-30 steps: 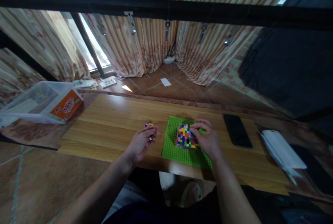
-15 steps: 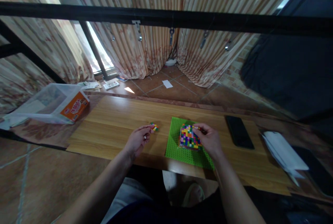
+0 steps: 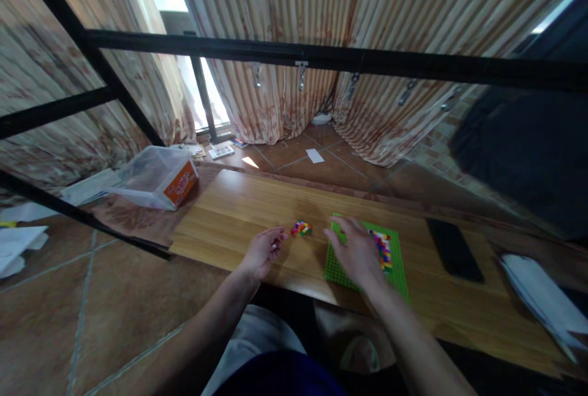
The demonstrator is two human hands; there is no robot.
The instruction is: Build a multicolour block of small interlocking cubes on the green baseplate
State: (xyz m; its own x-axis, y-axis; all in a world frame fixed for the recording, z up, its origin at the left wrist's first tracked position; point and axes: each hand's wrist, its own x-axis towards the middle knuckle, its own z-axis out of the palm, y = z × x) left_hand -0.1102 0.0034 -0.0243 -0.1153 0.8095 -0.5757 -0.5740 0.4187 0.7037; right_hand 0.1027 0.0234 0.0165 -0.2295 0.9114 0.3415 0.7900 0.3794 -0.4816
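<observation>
My left hand point(image 3: 264, 254) is above the wooden board, its fingers curled around a few small building bricks point(image 3: 275, 245) that show between them. Just right of its fingertips lies a small pile of mixed-colour bricks point(image 3: 302, 228). My right hand point(image 3: 357, 250) hovers over the green baseplate point(image 3: 340, 272), thumb and fingers apart, with nothing visible in them. Partly behind that hand, a multicoloured block of bricks point(image 3: 384, 252) stands on the baseplate; its left part is hidden.
A black phone point(image 3: 454, 250) lies on the wooden board point(image 3: 234, 200) to the right, with a white packet point(image 3: 542, 292) beyond it. At the left stands a clear plastic bin point(image 3: 151, 178) with an orange label. A black metal bar point(image 3: 275, 51) crosses in front of the curtains.
My right hand has left the brick block, moved left toward the pile and spread its fingers. The view has swung left, so the board appears farther right; the brick pile is now uncovered.
</observation>
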